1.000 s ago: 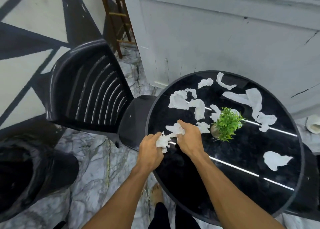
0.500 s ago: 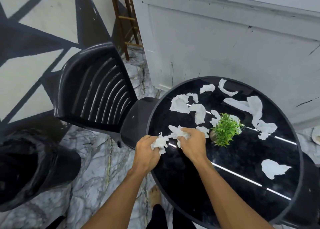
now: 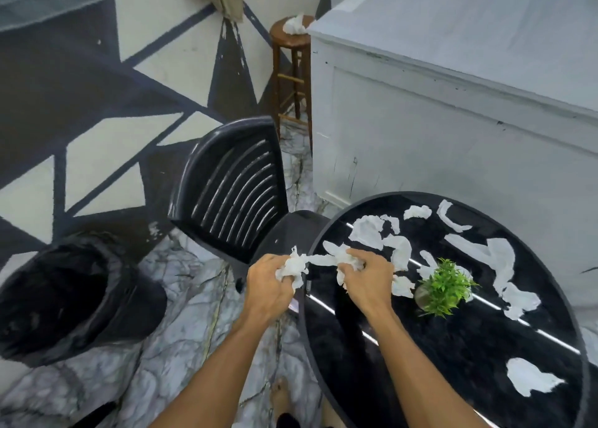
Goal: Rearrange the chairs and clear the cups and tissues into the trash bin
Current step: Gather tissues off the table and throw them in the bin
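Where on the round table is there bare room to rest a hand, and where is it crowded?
The table is bare along its near side, from the right hand to the lone tissue at the near right. The plant borders that patch from behind. The far half is crowded with torn tissues. Each hand, left hand included, is closed on tissue.

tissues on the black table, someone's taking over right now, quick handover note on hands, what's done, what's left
Left hand: shut on a tissue wad.
Right hand: shut on another tissue, at the table edge.
Trash bin: on the floor to the left, beside the black chair.
Done: nothing visibly binned yet.
Left: bin both handfuls, gather the loose tissues around the plant and the one on the stool. No cups in view.
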A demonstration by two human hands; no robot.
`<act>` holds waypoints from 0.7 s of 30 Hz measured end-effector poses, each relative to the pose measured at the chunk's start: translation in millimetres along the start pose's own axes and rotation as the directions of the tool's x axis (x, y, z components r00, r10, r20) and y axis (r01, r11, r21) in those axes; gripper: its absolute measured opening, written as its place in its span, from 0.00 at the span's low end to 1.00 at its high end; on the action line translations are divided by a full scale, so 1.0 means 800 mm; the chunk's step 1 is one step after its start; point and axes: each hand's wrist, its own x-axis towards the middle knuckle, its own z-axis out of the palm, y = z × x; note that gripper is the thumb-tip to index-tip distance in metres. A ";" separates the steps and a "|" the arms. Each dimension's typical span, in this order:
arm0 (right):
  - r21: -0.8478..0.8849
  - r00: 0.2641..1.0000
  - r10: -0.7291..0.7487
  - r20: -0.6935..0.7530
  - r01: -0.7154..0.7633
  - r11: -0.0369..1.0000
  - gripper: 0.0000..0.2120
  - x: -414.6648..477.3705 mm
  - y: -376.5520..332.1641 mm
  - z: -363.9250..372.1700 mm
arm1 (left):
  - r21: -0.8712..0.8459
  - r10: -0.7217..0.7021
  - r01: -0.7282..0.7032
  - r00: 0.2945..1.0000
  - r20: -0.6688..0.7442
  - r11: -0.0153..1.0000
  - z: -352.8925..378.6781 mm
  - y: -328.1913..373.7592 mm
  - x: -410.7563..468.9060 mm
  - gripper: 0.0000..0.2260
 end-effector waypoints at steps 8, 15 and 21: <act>0.011 0.961 -0.166 0.220 0.168 0.986 0.14 -0.028 -0.105 0.132 | -0.052 -0.106 0.097 0.966 -0.236 0.994 -0.124 -0.066 -0.008 0.09; -0.037 0.870 -0.285 0.403 0.326 0.945 0.14 -0.078 -0.206 0.301 | -0.032 -0.219 0.225 0.892 -0.396 0.974 -0.270 -0.184 -0.018 0.05; -0.058 0.774 -0.362 0.519 0.454 0.889 0.12 -0.139 -0.279 0.450 | -0.056 -0.293 0.304 0.826 -0.481 0.951 -0.386 -0.272 -0.040 0.14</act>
